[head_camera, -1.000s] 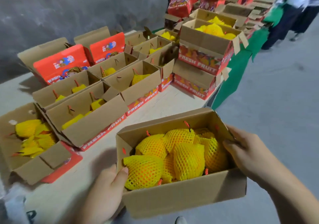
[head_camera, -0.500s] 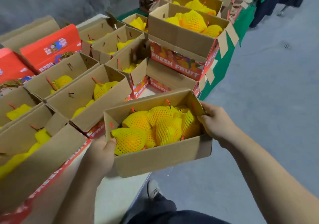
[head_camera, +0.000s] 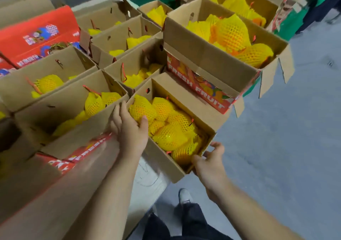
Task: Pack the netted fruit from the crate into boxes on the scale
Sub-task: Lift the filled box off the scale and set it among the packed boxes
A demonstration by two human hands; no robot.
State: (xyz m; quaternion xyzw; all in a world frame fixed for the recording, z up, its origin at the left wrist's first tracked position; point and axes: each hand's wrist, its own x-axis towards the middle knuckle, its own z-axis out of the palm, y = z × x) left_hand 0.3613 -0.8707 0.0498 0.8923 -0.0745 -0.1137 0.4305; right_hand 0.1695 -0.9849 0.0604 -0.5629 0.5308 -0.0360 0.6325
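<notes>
Netted fruit (head_camera: 166, 127) is seen filling the open cardboard box (head_camera: 162, 162) that is held between both hands at the near corner of the table, yellow foam sleeves packed close together and reaching almost up to the rim. The left hand (head_camera: 129, 130) is laid over the box's left wall, thumb hooked inside against a netted piece and fingers extended along the outside, so the wall is pinched between them. The right hand (head_camera: 208, 162) is placed at the near right corner, fingers loosely spread and curling under and round the cardboard edge; how firmly that corner is gripped cannot be told. The box is tucked against a neighbouring box with red FRESH FRUIT lettering (head_camera: 73, 147) on its left and sits just in front of a stacked box (head_camera: 208, 69) heaped with more netted fruit. Its near corner is seen hanging out past the white table edge (head_camera: 147, 177). Rows of further open boxes, most only partly filled, are ranged across the table behind. No crate and no scale can be made out from here. By the look of it, the packing of this box is finished and the step in hand is setting it down among the others. What is called for next, it is judged, is a push inward until the base is fully supported, after which both hands can be released.
</notes>
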